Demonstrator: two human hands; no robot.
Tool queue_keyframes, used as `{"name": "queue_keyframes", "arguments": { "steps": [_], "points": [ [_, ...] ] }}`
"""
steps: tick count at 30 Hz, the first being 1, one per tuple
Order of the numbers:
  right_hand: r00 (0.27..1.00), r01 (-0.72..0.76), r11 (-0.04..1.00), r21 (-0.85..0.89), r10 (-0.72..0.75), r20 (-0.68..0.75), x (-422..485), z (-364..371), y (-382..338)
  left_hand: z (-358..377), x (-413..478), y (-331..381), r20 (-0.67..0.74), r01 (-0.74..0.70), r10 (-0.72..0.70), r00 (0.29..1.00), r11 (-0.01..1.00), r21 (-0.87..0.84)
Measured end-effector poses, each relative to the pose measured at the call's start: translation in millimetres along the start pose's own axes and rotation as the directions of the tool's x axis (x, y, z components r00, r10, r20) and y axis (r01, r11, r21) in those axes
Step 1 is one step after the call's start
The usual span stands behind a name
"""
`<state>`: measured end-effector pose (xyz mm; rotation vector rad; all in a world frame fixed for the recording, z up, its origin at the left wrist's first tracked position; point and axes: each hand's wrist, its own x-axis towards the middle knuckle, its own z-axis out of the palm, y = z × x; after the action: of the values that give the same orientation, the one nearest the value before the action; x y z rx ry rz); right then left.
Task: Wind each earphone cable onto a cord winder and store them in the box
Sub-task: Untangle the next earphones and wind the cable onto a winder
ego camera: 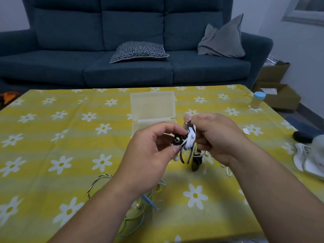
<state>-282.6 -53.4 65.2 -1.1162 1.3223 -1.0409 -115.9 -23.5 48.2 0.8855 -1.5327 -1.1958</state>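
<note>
Above the table my left hand (154,146) and my right hand (215,135) meet over a black cord winder (178,140) wrapped with a white earphone cable (190,139). My left thumb and forefinger pinch the winder's black end; my right fingers curl round the wound cable. Loose black-and-white ends hang below. A clear plastic box (152,106) lies open just behind my hands, its lid flat toward the sofa. Green and blue earphone cables (150,202) lie tangled under my left forearm, with a black-and-white striped cable (98,181) to their left.
A yellow tablecloth with white daisies (61,137) covers the table. A small jar with a blue lid (257,99) stands at the far right corner. White and black items (308,155) lie at the right edge. A dark blue sofa (122,58) stands behind.
</note>
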Motion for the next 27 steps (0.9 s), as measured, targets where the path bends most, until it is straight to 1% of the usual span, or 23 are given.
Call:
{"name": "queue_keyframes", "arguments": {
  "steps": [2,5,7,11,15,18,21,24,27],
  "points": [
    [0.993,-0.088,0.995,0.043,0.084,0.077,0.6,0.0,3.8,-0.6,0.5,0.6,-0.012,0.002,-0.002,1.000,1.000,-0.030],
    [0.970,-0.175,0.985,-0.001,0.173,0.174,-1.7,7.1,10.4,-1.3,2.4,-0.5,-0.076,-0.002,-0.001,0.997,0.999,-0.037],
    [0.953,-0.193,0.981,-0.033,0.195,0.233,-2.8,12.9,14.2,-2.4,3.8,-1.9,-0.152,-0.002,0.002,0.988,1.000,-0.003],
    [0.935,-0.166,0.978,-0.124,0.196,0.296,-4.4,17.2,18.3,-8.0,6.9,-5.2,-0.329,0.039,-0.007,0.944,0.995,0.090],
    [0.906,-0.104,0.978,-0.180,0.168,0.388,-11.4,18.7,16.1,-15.1,10.4,-10.7,-0.422,0.090,-0.026,0.906,0.987,0.132],
    [0.910,-0.054,0.985,-0.165,0.117,0.398,-13.8,15.8,9.4,-19.7,12.0,-13.5,-0.440,0.117,-0.024,0.898,0.976,0.184],
    [0.910,-0.019,0.990,-0.142,0.076,0.408,-15.7,13.1,3.7,-20.6,12.1,-15.8,-0.425,0.110,0.008,0.905,0.961,0.253],
    [0.898,-0.002,0.987,-0.163,0.073,0.433,-18.4,11.4,0.4,-19.8,12.3,-17.2,-0.432,0.107,0.032,0.901,0.949,0.295],
    [0.884,0.012,0.982,-0.190,0.078,0.461,-20.8,10.4,-1.6,-18.8,12.2,-18.2,-0.436,0.109,0.030,0.900,0.951,0.291]
  ]
}}
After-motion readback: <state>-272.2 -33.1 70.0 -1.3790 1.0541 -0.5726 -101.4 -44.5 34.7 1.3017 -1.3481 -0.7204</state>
